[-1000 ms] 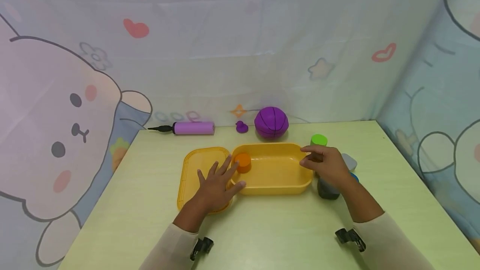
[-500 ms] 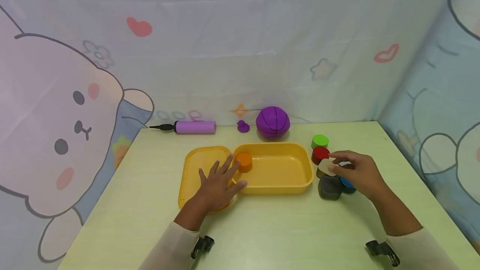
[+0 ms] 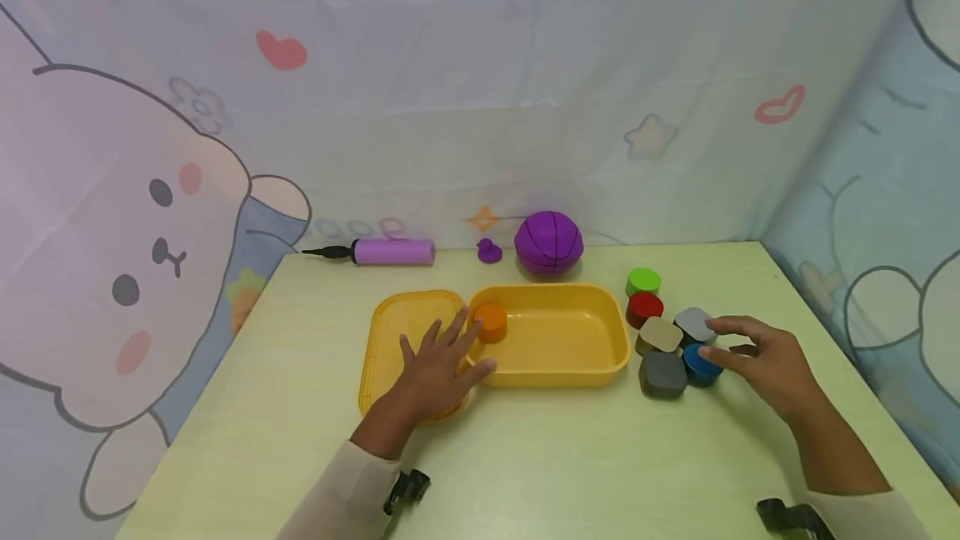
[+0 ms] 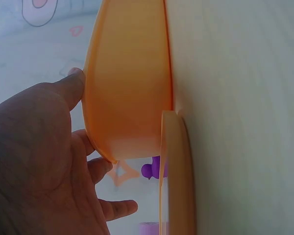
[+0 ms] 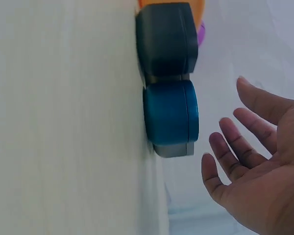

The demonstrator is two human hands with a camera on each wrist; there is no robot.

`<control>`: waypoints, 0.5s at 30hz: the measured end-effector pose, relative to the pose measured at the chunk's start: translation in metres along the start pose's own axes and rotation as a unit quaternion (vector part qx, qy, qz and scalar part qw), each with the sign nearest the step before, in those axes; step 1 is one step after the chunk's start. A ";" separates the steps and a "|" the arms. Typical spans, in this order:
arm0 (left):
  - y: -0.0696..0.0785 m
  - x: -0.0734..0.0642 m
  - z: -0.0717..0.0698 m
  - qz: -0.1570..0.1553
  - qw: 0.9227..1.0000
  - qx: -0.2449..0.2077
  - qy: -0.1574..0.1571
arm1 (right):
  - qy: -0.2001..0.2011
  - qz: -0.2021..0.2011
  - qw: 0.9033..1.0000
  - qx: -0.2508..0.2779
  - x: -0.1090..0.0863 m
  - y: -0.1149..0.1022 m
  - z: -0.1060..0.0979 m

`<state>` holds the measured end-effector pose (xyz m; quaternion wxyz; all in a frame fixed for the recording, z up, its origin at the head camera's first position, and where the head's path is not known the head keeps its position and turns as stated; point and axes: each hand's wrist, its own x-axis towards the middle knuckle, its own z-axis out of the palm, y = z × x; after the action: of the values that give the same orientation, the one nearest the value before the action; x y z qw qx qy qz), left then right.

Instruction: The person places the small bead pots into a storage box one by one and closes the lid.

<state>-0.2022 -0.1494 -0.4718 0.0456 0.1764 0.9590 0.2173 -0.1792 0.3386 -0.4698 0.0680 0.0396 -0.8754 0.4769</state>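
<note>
My left hand (image 3: 429, 380), fingers spread, touches the left rim of a yellow plastic box (image 3: 551, 378) and lies over its yellow lid (image 3: 381, 354). In the left wrist view its thumb and fingertips rest at the rim of the box. An orange round tub (image 3: 491, 322) stands inside at the left end. Over on the right, my right hand (image 3: 772, 367) hovers with thumb and fingers apart beside a light grey tub (image 3: 694, 323) and a blue tub (image 3: 702, 365). The right wrist view shows a gap between those fingers and the blue tub.
Left of the blue tub stands a dark grey square tub (image 3: 663, 376), with beige (image 3: 660, 334), red (image 3: 644, 310) and green tubs (image 3: 643, 282) behind it. A purple ball (image 3: 549, 242), purple duck (image 3: 490, 252) and purple hand pump (image 3: 393, 252) line the table's back edge.
My right hand has moved from the right end of the box over the beige tub to beside the light grey and blue tubs. My left hand has stayed on the rim.
</note>
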 end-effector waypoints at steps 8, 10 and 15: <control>0.001 -0.001 0.000 0.000 1.000 -0.002 -0.002 | 0.001 -0.023 1.000 0.002 -0.006 0.020 -0.006; 0.001 -0.001 0.000 0.001 1.000 -0.001 0.000 | -0.007 -0.025 1.000 0.004 -0.006 0.023 -0.007; 0.001 -0.001 -0.001 -0.002 1.000 -0.001 0.000 | -0.041 -0.021 0.999 0.001 -0.007 0.032 -0.006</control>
<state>-0.2011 -0.1492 -0.4709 0.0462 0.1746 0.9591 0.2182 -0.1763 0.3612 -0.4939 0.0421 0.0775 -0.8762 0.4739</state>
